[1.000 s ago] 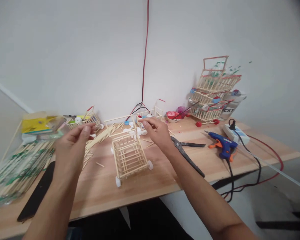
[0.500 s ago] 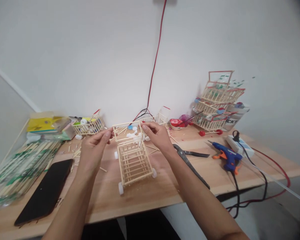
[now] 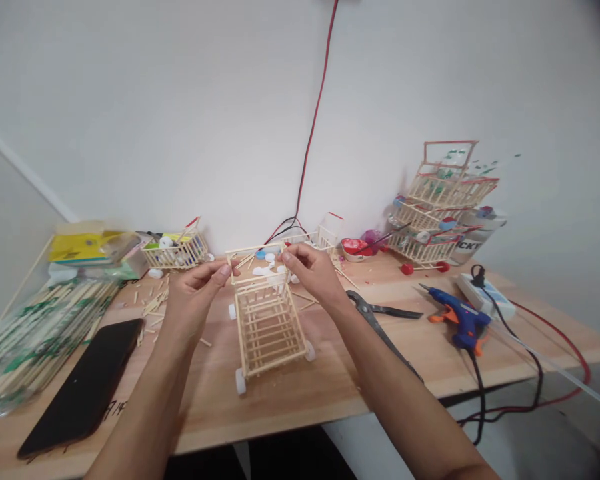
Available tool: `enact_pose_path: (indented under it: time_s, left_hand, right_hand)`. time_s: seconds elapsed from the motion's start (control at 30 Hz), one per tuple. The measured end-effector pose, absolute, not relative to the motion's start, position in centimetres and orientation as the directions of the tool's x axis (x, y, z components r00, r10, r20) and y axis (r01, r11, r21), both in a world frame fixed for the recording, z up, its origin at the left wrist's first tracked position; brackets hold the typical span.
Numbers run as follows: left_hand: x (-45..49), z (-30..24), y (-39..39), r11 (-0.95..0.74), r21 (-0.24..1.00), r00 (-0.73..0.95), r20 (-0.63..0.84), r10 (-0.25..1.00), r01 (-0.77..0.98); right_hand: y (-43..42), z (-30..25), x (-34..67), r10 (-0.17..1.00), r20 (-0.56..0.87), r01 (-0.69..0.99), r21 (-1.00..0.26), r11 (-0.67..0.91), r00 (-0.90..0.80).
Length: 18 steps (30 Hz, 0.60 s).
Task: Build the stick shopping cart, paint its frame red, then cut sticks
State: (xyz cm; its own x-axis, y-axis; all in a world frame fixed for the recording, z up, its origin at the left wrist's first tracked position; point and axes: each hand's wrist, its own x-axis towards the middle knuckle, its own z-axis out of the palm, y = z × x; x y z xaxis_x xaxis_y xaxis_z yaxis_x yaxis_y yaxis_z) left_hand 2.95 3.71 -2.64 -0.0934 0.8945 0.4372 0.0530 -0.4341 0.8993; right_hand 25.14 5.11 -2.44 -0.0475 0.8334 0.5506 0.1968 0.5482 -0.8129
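Note:
A small cart made of wooden sticks (image 3: 273,327) stands on the table in front of me, with white wheels at its corners. Its stick handle frame rises at the far end. My left hand (image 3: 195,293) pinches the left side of that frame between thumb and fingers. On the other side, my right hand (image 3: 313,270) grips the frame's right upright near its top corner. White scraps and a blue cap (image 3: 261,255) lie behind the frame, partly covered by it.
Pliers (image 3: 380,320) and a blue glue gun (image 3: 457,317) lie to the right, beside a power strip (image 3: 487,297). Stacked stick carts (image 3: 440,207) stand at back right. At left are a black phone (image 3: 83,387), bagged sticks (image 3: 45,333) and a filled stick cart (image 3: 177,252).
The view has shifted slightly. My left hand has moved a little to the right along the handle frame, while my right hand keeps its hold. The cart stays in about the same place.

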Motion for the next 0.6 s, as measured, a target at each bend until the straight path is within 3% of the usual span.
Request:
enact_pose_path:
  time_s: [0.4,0.6]
  left_hand:
    - [1.5,-4.9,2.8,-0.298,0.952,-0.034,0.296,0.954,-0.075]
    - [1.5,-6.4,2.6,-0.283,0.957,-0.048,0.286,0.957,0.069]
  right_hand:
    - [5.5,-3.0,25.4,0.838,0.543,0.187,-0.819,0.542,-0.051]
    - [5.3,-3.1,25.2,0.842,0.537,0.172,-0.827,0.535,-0.039]
